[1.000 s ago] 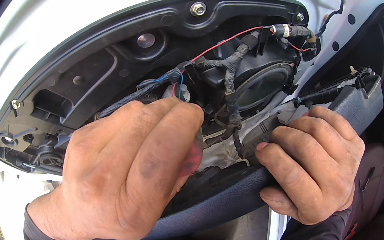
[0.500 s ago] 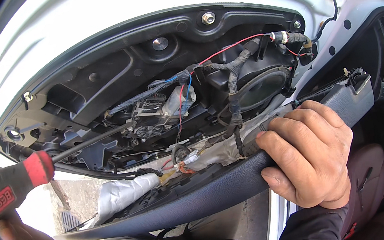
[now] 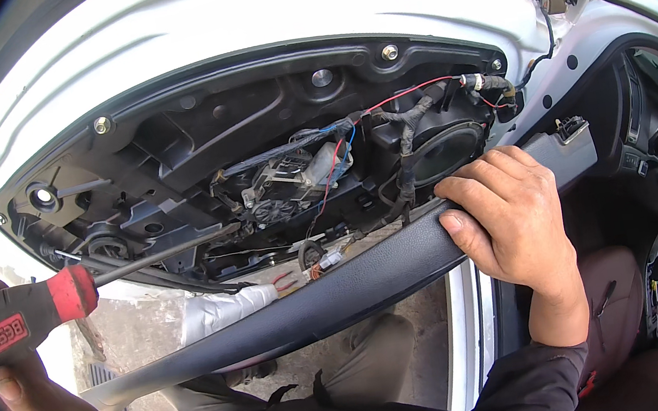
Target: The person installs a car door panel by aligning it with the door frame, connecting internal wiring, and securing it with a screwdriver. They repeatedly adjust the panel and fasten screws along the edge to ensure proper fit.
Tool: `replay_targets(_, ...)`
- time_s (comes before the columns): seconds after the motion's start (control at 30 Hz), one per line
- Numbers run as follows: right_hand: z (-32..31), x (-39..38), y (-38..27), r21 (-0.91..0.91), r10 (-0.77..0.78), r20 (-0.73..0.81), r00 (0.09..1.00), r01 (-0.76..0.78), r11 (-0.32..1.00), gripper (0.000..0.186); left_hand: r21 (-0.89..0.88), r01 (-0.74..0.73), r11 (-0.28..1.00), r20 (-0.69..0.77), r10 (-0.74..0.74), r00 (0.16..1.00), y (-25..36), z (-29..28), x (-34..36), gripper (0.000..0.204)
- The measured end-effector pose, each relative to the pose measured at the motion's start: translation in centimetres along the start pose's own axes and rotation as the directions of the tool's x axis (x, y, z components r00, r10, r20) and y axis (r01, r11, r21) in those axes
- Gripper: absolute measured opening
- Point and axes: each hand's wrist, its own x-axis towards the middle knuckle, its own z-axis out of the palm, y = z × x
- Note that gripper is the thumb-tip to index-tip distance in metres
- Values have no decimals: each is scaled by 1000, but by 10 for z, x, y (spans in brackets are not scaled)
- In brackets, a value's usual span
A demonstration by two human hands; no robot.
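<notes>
My left hand [image 3: 27,399], at the far left, is closed around the red and black handle of a screwdriver [image 3: 35,314]. Its long shaft points right across the lower part of the black inner door [image 3: 171,156], the tip near a motor assembly [image 3: 328,165]. My right hand [image 3: 516,221] grips the upper edge of a dark grey door trim panel [image 3: 333,296], fingers over the far side and thumb on the near face. The panel stands apart from the door, tilted. Behind it show a white connector [image 3: 330,262] and a silvery padded sheet [image 3: 222,311].
A taped wiring harness [image 3: 407,152] with red and blue wires runs past a round speaker [image 3: 449,153]. White door metal [image 3: 235,17] curves above. At right are the car's interior and a maroon seat [image 3: 614,291]. Concrete ground [image 3: 424,310] lies below.
The trim panel has tilted, so more of its smooth face and less of its back shows. My right hand has moved slightly left and up with it. The left hand keeps the screwdriver.
</notes>
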Motion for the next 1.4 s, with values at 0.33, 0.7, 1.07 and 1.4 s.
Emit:
replay_targets(0.33,10,36,-10,-69,100,119,988,-93,993,32,54,-96,994,-38,98,994,-2,55,-27,81)
replay_targets(0.7,8,79,-54,142,29,-4,1000,-28,989,38,20,-196,980,-184,196,963,2,2,-27,79)
replay_targets(1.07,25,24,-128,776,-242,264,934,-57,628,17,-276,3,961,457,128,880,-33,39,-46,86)
replay_targets(1.4,105,-341,-94,241,981,-168,-96,-969,-54,40,962,132,240,217,-962,168,-83,7,-93,85)
